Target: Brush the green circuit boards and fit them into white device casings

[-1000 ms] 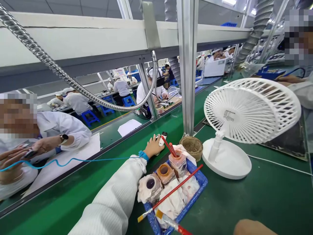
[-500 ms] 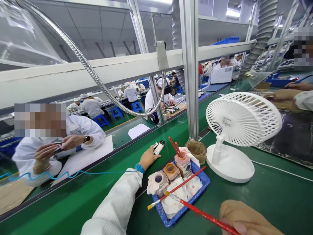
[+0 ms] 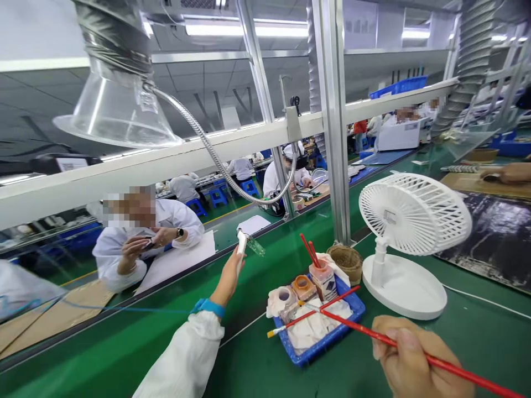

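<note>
Reaching out over the green belt, my left hand (image 3: 229, 279) grips a slim white plastic part (image 3: 241, 243). Beside this part is a blurred green piece (image 3: 256, 247); whether they are joined I cannot tell. My right hand (image 3: 415, 356) is closed around a red-handled paintbrush (image 3: 365, 330), its tip over the blue tray (image 3: 309, 356). A second red brush (image 3: 286, 327) lies across that tray. Inside stand a tissue-wrapped jar (image 3: 283, 298), an orange-rimmed jar (image 3: 304, 287) and a pink-stained bottle (image 3: 323, 279) with red sticks. Crumpled white tissue (image 3: 311, 331) fills the front.
A white fan (image 3: 402, 293) stands right of the tray, beside a round brown pot (image 3: 345, 262). A metal post (image 3: 332, 138) rises behind. Across the belt (image 3: 174, 315) a co-worker (image 3: 153, 237) handles a small object. A clear hood (image 3: 120, 110) hangs upper left.
The view has shifted. My left hand has swung left and away over the belt, carrying the white part. My right hand still holds the paintbrush, now with more of its handle showing.
</note>
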`<state>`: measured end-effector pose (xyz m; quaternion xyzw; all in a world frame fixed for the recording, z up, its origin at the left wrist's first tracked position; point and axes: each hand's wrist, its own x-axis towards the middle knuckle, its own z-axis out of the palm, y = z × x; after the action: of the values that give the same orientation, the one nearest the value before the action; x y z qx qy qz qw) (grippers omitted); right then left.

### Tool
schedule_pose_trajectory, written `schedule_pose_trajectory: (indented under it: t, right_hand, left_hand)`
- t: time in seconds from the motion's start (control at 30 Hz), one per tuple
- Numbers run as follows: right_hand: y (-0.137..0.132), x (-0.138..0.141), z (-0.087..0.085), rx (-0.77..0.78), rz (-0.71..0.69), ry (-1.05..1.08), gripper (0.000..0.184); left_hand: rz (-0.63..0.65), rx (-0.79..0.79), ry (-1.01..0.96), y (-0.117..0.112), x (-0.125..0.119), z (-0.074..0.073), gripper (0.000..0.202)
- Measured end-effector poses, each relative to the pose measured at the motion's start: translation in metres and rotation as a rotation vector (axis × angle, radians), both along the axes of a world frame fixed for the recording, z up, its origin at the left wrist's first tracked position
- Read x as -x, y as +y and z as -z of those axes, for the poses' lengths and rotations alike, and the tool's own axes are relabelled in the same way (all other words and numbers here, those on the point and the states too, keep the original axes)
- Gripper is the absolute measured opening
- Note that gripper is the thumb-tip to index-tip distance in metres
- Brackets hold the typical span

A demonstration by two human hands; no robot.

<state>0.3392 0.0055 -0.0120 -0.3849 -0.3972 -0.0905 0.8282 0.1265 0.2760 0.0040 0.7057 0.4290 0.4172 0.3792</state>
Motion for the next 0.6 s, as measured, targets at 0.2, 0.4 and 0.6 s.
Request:
schedule_pose_trajectory:
  t: [0.2, 0.4, 0.6]
  right_hand:
    - [0.003, 0.004, -0.009, -0.013, -0.170, 0.088, 0.020]
    - [0.006, 0.031, -0.032, -0.061, -0.387, 0.100, 0.018]
    - [0.008, 0.068, -0.071, -0.086, -0.554, 0.090, 0.013]
  left_hand:
    - [0.090, 0.067, -0.345, -0.097, 0.069, -0.025, 0.046]
    - [0.158, 0.276, -0.659, -0.182, 0.113, -0.027, 0.042]
    - [0.069, 0.493, -0.793, -0.242, 0.117, -0.033, 0.057]
